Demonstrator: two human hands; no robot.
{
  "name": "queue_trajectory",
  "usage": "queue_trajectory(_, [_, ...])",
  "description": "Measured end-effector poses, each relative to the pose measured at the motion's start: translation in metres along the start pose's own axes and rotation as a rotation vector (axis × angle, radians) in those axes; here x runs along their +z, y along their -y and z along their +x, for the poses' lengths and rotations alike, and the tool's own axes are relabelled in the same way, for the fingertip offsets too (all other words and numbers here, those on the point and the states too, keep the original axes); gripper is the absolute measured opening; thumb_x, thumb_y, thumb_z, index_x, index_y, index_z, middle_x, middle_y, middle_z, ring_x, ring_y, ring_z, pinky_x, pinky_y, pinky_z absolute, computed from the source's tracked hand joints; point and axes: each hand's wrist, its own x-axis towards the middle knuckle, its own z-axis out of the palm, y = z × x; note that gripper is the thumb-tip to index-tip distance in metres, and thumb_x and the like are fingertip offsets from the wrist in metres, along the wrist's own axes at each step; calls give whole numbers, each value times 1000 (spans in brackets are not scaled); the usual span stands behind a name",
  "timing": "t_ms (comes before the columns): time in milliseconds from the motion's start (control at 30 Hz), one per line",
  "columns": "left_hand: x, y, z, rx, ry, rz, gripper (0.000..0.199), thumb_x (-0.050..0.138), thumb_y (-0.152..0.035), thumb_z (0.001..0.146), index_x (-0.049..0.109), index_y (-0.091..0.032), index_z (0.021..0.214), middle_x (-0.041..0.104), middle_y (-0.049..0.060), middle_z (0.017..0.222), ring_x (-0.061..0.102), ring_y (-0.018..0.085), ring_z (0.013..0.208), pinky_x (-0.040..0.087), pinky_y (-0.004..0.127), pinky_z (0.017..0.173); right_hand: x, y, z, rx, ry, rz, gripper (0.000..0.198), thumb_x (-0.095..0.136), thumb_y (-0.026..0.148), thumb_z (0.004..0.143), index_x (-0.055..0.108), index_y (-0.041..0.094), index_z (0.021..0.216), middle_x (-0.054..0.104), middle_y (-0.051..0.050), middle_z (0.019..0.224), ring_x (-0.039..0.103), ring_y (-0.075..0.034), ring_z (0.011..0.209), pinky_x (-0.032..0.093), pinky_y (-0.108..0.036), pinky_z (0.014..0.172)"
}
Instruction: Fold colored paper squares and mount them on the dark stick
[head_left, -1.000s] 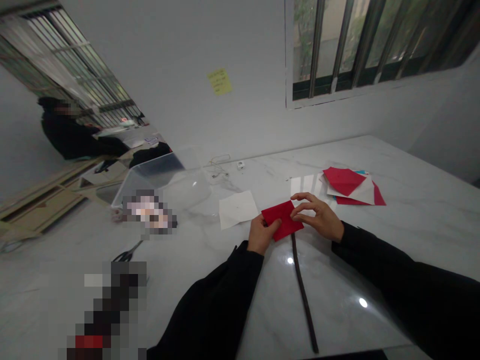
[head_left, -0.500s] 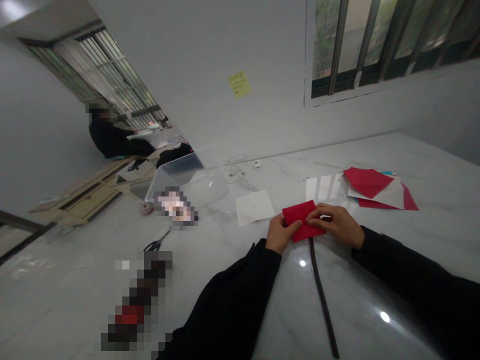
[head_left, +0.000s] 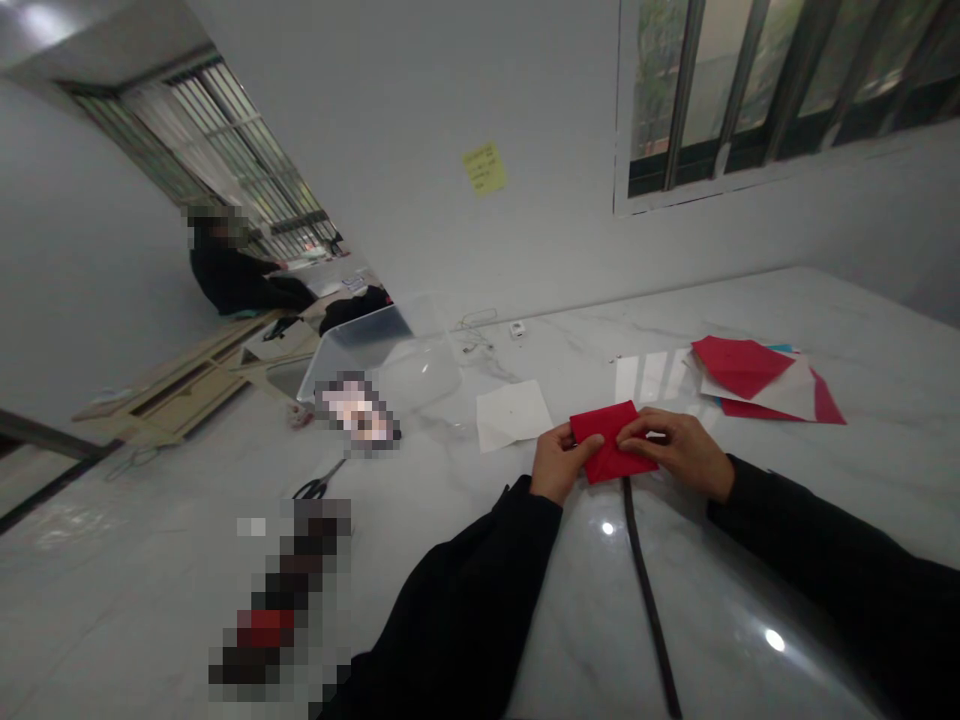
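Since the picture from a second ago, the right hand (head_left: 681, 452) has drawn its raised fingers in and down, so that its thumb and fingertips now meet on the face of the red paper (head_left: 610, 466). Its scene also sits farther to the right in the view, the camera having turned; the left hand (head_left: 559, 465) keeps its hold on the paper throughout.

That left hand grasps the red paper at its left edge, thumb flat on the upper face and the other fingers partly hidden at the edge. The paper lies between the two hands, most of its face showing, its top edge free above the left thumb. The right fingertips touch it right of the middle, a short way from the left thumb; whether they pinch a fold or only press, I cannot tell.

Just below the paper's lower edge, a dark strip (head_left: 643, 570) begins and runs down the marbled table (head_left: 577, 620) toward the near side. Left of the paper, near the left hand, lies a white sheet (head_left: 501, 420). Beyond the right hand sits a pile of sheets (head_left: 739, 365), red on top, with white and blue showing beneath. Scissors (head_left: 313, 488) rest well apart, to the left.
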Motion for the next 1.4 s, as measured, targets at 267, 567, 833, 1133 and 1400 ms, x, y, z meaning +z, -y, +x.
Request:
queue_trajectory(267, [2,-2,-2,-10,3,15,51,86,-36,62,73,-9,104,75,16,100,71,24,84,54,39,85,2,2,-1,18,-12,8,27,72,49,80,77,23,85,68,-6,93,66,-21,85,58,-33,73])
queue_trajectory(567, [4,-4,-3,-24,18,-8,50,86,-38,61,75,-10,101,76,13,96,71,24,83,55,38,83,3,4,-1,22,-33,1,28,71,50,80,77,23,84,70,-7,93,67,-22,84,59,-34,73])
queue_trajectory(833, [5,-6,-5,-17,21,12,52,86,-42,60,75,-9,100,76,14,96,71,23,80,55,37,80,3,4,-1,7,-38,-40,26,70,48,81,77,24,84,70,-6,93,67,-22,84,58,-34,72])
queue_trajectory(1133, [6,-5,-6,-12,21,60,47,87,-37,60,75,-10,97,76,13,95,70,23,79,55,36,79,5,2,-3,-14,-32,-55,25,69,47,82,77,24,85,71,-6,94,67,-21,84,58,-34,71])
queue_trajectory(1400, [2,0,-3,2,2,87,47,85,-38,61,75,-10,97,76,13,96,70,23,79,55,37,79,2,5,-2,1,-36,-125,25,65,47,84,74,24,85,74,-4,89,68,-22,82,56,-35,72])
